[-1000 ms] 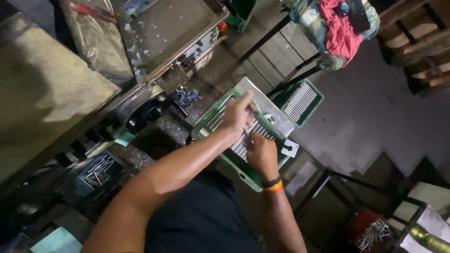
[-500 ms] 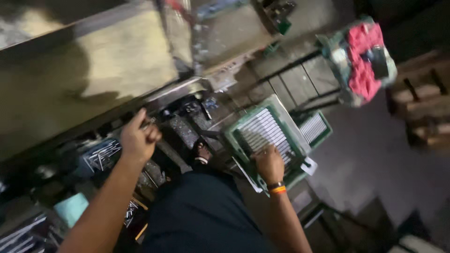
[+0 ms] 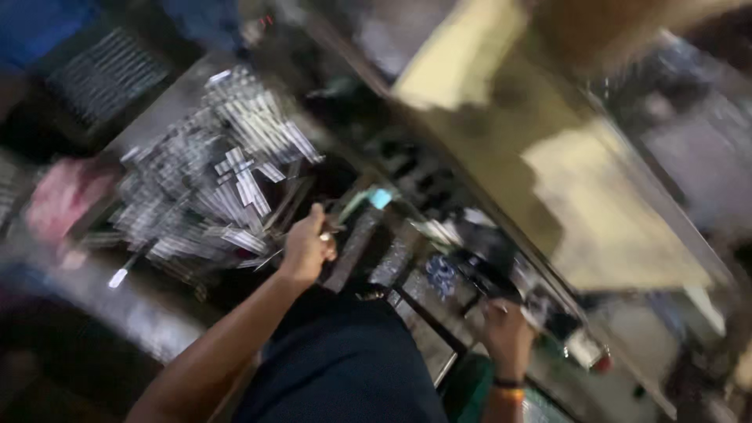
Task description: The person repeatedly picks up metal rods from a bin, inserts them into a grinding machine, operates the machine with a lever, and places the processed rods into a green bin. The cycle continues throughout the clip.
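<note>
The picture is heavily blurred by motion. My left hand point(image 3: 307, 247) is closed in a fist at the edge of a big heap of shiny thin metal pieces point(image 3: 211, 180), with a glinting bit and a thin rod showing at its fingers. My right hand point(image 3: 507, 335), which has an orange band at the wrist, rests with curled fingers by the dark compartments point(image 3: 439, 278) of the workbench. The blur hides what it holds, if anything. A corner of a green crate point(image 3: 470, 388) shows just below it.
A pale yellowish machine panel point(image 3: 595, 211) fills the upper right. A small teal object point(image 3: 380, 197) lies beyond my left hand. Pink cloth point(image 3: 59, 200) sits at the far left, and a dark ribbed tray point(image 3: 102, 74) at the upper left.
My view has swung left, away from the green crate. My left hand went from the crate to the heap of metal pieces and closed there. My right hand left the crate top.
</note>
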